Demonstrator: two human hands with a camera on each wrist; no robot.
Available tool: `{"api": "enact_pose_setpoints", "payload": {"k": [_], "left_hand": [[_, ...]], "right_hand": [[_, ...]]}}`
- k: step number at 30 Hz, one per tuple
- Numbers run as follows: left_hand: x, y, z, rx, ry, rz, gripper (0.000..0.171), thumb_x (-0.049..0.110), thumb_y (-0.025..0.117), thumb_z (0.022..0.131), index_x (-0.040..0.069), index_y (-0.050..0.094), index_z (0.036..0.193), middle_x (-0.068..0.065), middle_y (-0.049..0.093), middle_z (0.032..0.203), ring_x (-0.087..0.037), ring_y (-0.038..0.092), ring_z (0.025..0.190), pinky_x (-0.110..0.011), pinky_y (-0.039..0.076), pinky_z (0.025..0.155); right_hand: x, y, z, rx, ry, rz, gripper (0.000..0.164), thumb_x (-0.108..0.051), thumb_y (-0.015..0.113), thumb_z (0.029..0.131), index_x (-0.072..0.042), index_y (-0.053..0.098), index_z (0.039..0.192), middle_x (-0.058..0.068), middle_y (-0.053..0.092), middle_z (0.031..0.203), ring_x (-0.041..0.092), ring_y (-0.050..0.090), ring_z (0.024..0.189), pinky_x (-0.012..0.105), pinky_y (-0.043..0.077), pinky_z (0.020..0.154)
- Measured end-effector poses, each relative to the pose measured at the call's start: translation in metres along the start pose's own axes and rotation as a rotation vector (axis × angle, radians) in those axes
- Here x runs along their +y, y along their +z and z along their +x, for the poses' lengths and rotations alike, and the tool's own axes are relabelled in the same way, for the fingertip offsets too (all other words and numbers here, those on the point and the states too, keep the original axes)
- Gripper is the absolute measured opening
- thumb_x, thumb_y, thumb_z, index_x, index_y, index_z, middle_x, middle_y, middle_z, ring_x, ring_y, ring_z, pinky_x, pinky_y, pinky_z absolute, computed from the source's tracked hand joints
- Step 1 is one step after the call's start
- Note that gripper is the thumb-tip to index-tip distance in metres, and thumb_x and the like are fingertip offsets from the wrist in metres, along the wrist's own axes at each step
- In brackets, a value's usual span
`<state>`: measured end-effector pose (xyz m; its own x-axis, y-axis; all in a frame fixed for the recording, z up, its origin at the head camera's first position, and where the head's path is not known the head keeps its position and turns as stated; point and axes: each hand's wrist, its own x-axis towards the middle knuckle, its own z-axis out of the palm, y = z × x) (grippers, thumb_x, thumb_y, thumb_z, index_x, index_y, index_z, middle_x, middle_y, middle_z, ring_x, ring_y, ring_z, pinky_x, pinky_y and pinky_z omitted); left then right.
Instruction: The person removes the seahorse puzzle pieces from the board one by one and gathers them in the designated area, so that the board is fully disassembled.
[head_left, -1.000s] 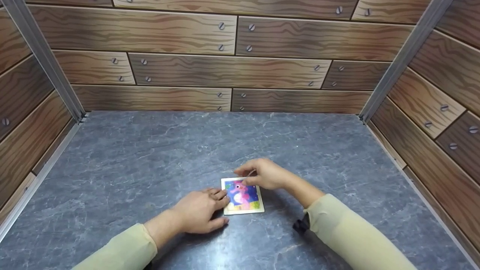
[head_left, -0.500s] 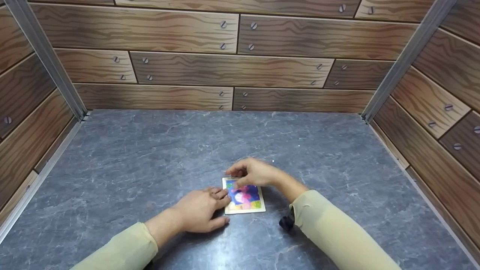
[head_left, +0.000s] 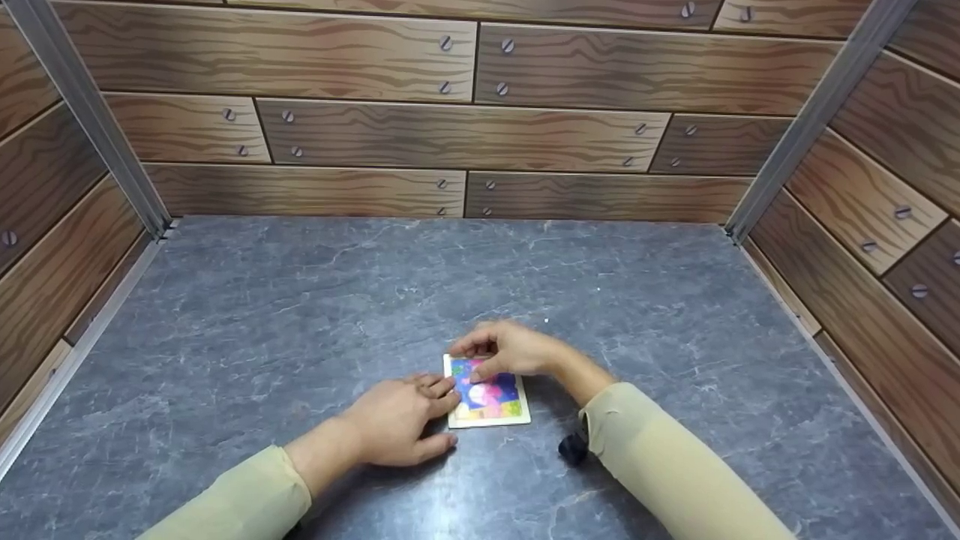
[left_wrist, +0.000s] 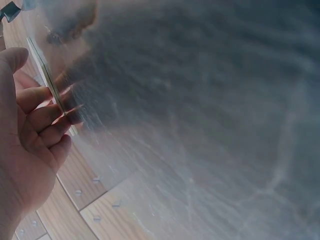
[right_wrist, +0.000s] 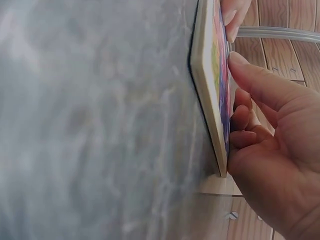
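on the tabletop (head_left: 322, 292), left fingers (head_left: 442, 406) lie loose on the picture board (head_left: 491, 405) — right fingers (head_left: 469, 345) partly hide it, grip unclear.

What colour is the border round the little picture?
The border is creamy white, best seen in the head view.

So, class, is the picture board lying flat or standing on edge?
Flat: the picture board lies face up on the table, the left hand at its left edge.
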<state>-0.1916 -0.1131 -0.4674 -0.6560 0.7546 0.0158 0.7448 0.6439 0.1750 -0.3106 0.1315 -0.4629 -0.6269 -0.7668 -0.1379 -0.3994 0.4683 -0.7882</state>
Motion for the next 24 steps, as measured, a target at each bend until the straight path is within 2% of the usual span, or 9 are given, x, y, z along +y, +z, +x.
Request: {"api": "enact_pose_setpoints", "payload": {"k": [7,13,24], "left_hand": [[0.0001,-0.0003,0.0005,0.002,-0.004,-0.010,0.063,0.050,0.053,0.107,0.006,0.058,0.152,-0.019,0.054,0.155,-0.032,0.052,0.144,-0.046,0.038,0.121],[-0.0005,0.0005,0.0010,-0.001,-0.005,-0.028,0.063,0.048,0.054,0.107,0.005,0.058,0.152,-0.019,0.054,0.155,-0.031,0.052,0.145,-0.045,0.037,0.122],[0.0001,-0.0005,0.0003,0.000,-0.002,-0.026,0.063,0.048,0.054,0.107,0.005,0.058,0.152,-0.019,0.055,0.154,-0.032,0.052,0.144,-0.045,0.038,0.121]], "right_hand": [[0.0018,-0.0005,-0.0015,-0.011,0.000,-0.001,0.046,-0.010,0.085,0.090,-0.012,0.074,0.135,0.001,0.067,0.119,0.015,0.059,0.112,0.037,0.050,0.103],[0.0027,-0.0001,-0.0008,-0.017,-0.015,-0.005,0.045,-0.009,0.084,0.090,-0.009,0.075,0.134,0.001,0.068,0.119,0.014,0.059,0.112,0.035,0.050,0.103],[0.0023,0.0007,-0.0005,-0.023,-0.010,-0.012,0.044,-0.008,0.084,0.089,-0.009,0.075,0.132,0.002,0.067,0.119,0.017,0.059,0.113,0.039,0.048,0.106]]}}
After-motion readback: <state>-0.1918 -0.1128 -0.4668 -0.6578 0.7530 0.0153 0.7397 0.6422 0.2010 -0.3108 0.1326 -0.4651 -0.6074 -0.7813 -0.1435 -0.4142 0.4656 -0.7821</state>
